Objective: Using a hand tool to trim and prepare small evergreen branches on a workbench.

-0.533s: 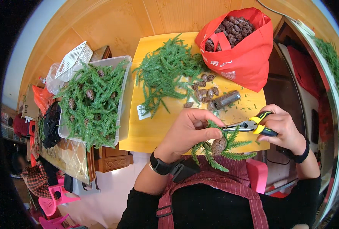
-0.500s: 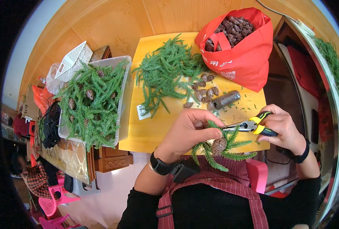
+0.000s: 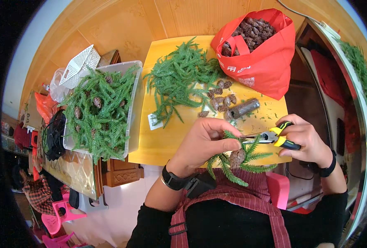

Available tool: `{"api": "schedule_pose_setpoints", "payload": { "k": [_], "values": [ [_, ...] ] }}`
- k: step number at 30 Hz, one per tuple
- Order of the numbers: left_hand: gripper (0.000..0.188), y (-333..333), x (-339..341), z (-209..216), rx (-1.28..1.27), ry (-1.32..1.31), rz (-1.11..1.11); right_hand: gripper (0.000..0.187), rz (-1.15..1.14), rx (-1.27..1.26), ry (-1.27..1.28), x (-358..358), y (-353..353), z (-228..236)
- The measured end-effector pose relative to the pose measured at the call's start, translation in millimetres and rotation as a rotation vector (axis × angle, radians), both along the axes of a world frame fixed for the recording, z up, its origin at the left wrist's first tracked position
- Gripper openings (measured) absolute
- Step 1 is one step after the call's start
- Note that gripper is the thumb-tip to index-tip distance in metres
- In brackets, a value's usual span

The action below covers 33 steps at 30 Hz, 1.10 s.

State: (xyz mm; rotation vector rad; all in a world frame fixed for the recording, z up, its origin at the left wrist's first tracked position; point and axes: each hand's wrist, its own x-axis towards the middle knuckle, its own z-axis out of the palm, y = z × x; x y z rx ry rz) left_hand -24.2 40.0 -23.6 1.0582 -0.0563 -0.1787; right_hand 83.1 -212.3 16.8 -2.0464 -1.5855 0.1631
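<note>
Between the thumb and fingers of my left hand (image 3: 210, 142) is a green artificial pine sprig (image 3: 255, 162). A brown pine cone (image 3: 236, 158) sits among its needles, just below my thumb. My right hand (image 3: 305, 138) grips long-nose pliers (image 3: 283, 136) with yellow and black handles. Their metal jaws point left and reach the top of the sprig, at my left fingertips. Whether the jaws pinch the stem is too small to tell. Behind my hands, a dark brown roll (image 3: 244, 108) and several loose cones (image 3: 224, 101) lie on the yellow table (image 3: 167, 144).
A pile of green sprigs (image 3: 179, 74) lies on the table's far part. Beyond the roll stands a red bag (image 3: 270, 62) full of cones. On the left, a clear plastic bin (image 3: 134, 107) holds sprigs with cones. A seated person (image 3: 38, 194) is at the far left.
The plier handles look slightly wider apart, and the fingers of my right hand have loosened a little. My left hand and the sprig have stayed almost still.
</note>
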Motion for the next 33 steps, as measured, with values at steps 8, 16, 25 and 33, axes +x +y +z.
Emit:
{"api": "schedule_pose_setpoints", "payload": {
  "k": [8,16,25,33],
  "values": [
    [0.019,-0.4,-0.6,3.2,0.010,-0.038,0.024,0.033,-0.021,0.027,0.015,-1.0,-5.0,0.4],
    [0.016,-4.8,-0.4,3.6,0.462,-0.339,0.220,0.042,-0.178,0.057,-0.002,-4.7,-16.5,-7.2],
    [0.017,-10.1,-6.6,11.3,0.829,-0.525,0.409,0.026,-0.616,-0.071,0.155,-23.6,-38.9,-30.2],
    [0.014,-9.6,-13.8,11.1,0.651,-0.326,0.341,0.025,-0.712,-0.338,0.036,-43.4,-43.7,-87.7]
  ]
}}
